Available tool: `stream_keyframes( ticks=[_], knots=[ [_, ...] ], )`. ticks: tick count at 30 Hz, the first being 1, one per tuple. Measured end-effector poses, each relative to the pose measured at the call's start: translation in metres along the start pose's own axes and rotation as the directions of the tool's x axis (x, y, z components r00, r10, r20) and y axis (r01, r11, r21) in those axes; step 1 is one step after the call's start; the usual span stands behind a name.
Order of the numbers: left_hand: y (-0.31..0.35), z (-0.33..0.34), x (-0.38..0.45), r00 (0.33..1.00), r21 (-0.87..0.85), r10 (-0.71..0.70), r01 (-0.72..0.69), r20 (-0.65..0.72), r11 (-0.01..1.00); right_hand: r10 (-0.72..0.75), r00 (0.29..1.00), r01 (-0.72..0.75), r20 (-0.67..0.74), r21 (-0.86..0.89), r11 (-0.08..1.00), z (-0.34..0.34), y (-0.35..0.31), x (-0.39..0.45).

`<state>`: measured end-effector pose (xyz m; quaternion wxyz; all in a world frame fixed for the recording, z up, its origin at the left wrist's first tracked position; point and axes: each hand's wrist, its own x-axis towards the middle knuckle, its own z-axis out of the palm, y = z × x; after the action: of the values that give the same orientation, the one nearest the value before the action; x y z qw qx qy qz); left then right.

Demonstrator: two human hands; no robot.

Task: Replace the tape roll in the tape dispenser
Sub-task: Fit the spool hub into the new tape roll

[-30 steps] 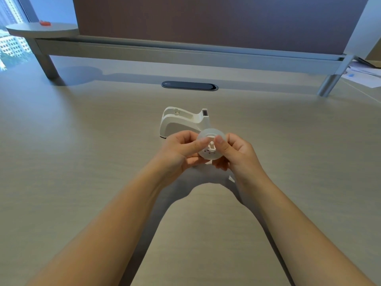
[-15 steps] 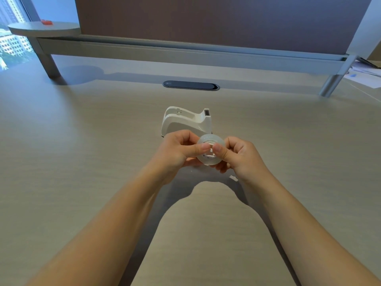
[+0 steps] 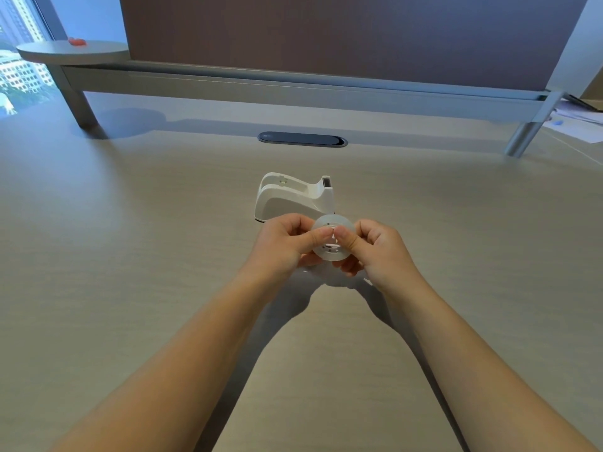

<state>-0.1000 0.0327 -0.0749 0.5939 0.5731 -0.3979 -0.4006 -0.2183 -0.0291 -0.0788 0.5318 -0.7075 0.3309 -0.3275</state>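
Both hands on the tape roll, dispenser sitting empty behind them

The left hand [image 3: 284, 246] and right hand [image 3: 378, 252] pinch the clear tape roll [image 3: 332, 238] between them, fingers closed on its rim and thumbs pressing at its white hub, held just above the tabletop [image 3: 130, 256]. The white tape dispenser [image 3: 293, 199] stands right behind it, cradle open, cutter end pointing right.

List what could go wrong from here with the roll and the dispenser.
1. Both hands, left hand and right hand, pinch the tape roll above the desk; a slip could drop it.
2. Thumbs press the hub; it may seat crooked.
3. The tape dispenser stands unheld, so loading could push it away.
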Motion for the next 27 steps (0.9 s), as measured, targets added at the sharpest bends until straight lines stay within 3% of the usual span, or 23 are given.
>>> stream_keyframes(
  ticks=[5,7,11,17,19,21,23,25,27],
  knots=[
    [0.002,-0.007,0.003,0.993,-0.201,-0.122,0.12,0.003,0.972,-0.039,0.998,0.04,-0.039,0.024,0.999,0.001,-0.001,-0.005],
    [0.005,-0.014,0.003,0.987,-0.256,-0.16,0.155,-0.002,0.954,-0.107,0.992,0.104,-0.064,-0.05,0.993,0.0,-0.001,-0.009],
    [0.011,-0.022,0.001,0.977,-0.249,-0.212,0.213,0.03,0.945,-0.276,0.961,0.26,0.006,-0.352,0.899,0.004,-0.008,-0.012],
    [0.026,-0.025,-0.005,0.946,-0.078,-0.307,0.315,0.105,0.946,-0.362,0.932,0.337,0.018,-0.408,0.848,0.012,-0.017,-0.005],
    [0.029,-0.028,-0.005,0.969,0.077,-0.241,0.237,0.047,0.969,-0.37,0.929,0.338,0.006,-0.421,0.842,0.011,-0.021,-0.004],
    [0.031,-0.031,-0.006,0.996,0.225,-0.088,0.084,0.006,0.971,-0.362,0.932,0.326,-0.014,-0.404,0.855,0.009,-0.025,-0.003],
    [0.034,-0.034,-0.009,0.998,0.328,0.047,-0.061,0.05,0.943,-0.347,0.938,0.317,-0.018,-0.369,0.874,0.009,-0.029,-0.003],
    [0.038,-0.034,-0.012,0.987,0.381,0.114,-0.15,0.117,0.912,-0.33,0.944,0.307,-0.013,-0.341,0.889,0.011,-0.03,-0.003],
    [0.039,-0.034,-0.013,0.985,0.387,0.149,-0.173,0.092,0.906,-0.317,0.948,0.29,-0.037,-0.32,0.902,0.013,-0.032,-0.004]
  ],
)
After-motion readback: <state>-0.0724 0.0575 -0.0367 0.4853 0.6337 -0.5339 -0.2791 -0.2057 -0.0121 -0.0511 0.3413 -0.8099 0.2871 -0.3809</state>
